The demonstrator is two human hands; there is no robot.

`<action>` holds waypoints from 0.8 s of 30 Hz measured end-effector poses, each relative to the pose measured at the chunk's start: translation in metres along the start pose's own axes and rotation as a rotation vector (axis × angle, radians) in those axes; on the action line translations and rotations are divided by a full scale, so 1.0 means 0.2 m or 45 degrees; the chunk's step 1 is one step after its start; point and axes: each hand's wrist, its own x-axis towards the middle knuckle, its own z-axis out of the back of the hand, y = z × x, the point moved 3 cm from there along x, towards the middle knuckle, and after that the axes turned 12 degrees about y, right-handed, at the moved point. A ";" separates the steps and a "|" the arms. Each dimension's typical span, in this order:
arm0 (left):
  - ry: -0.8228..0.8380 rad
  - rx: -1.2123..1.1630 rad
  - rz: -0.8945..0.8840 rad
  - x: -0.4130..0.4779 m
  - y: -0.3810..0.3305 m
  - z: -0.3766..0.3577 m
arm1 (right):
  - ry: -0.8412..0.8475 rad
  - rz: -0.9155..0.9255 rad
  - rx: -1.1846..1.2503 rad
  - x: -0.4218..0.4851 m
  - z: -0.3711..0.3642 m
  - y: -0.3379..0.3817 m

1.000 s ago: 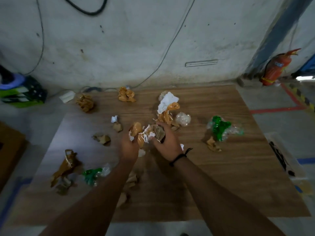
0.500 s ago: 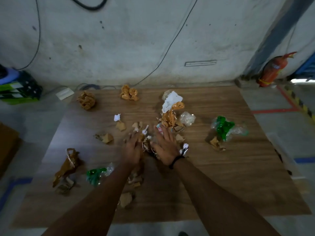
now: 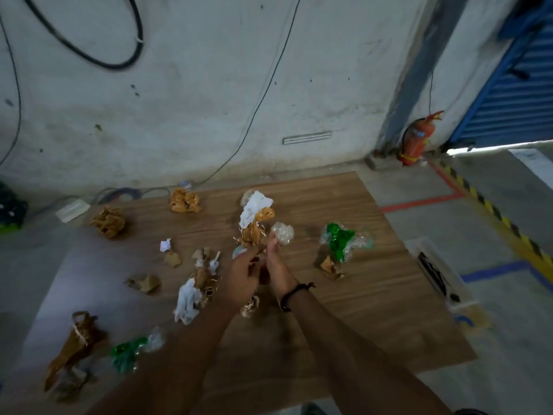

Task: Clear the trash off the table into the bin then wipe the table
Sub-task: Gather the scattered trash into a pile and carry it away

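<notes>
A low wooden table (image 3: 368, 310) is strewn with trash. At its middle a pile of white tissue and brown shredded paper (image 3: 254, 223) lies beside a clear plastic wad (image 3: 282, 233). My right hand (image 3: 276, 262) reaches forward, fingers stretched out, tips touching the wad. My left hand (image 3: 242, 274) sits close beside it, fingers spread toward the brown paper, with nothing clearly in its grasp. A white tissue (image 3: 187, 301) and brown scraps lie left of my left hand. No bin is in view.
Green plastic wrap (image 3: 339, 241) lies right of the pile, another green wrapper (image 3: 125, 354) and a brown paper bag (image 3: 74, 345) at the near left. Crumpled brown paper balls (image 3: 109, 221) (image 3: 184, 200) sit at the far edge. A clear tray (image 3: 440, 274) and a fire extinguisher (image 3: 414, 142) stand on the floor.
A second ago both hands held a bundle of trash. They set it down on the table, and now both reach farther forward to the central pile and the clear wad.
</notes>
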 end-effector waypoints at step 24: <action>0.504 0.824 0.164 0.61 -0.11 -0.45 | 0.021 -0.195 -1.642 -0.02 1.07 0.24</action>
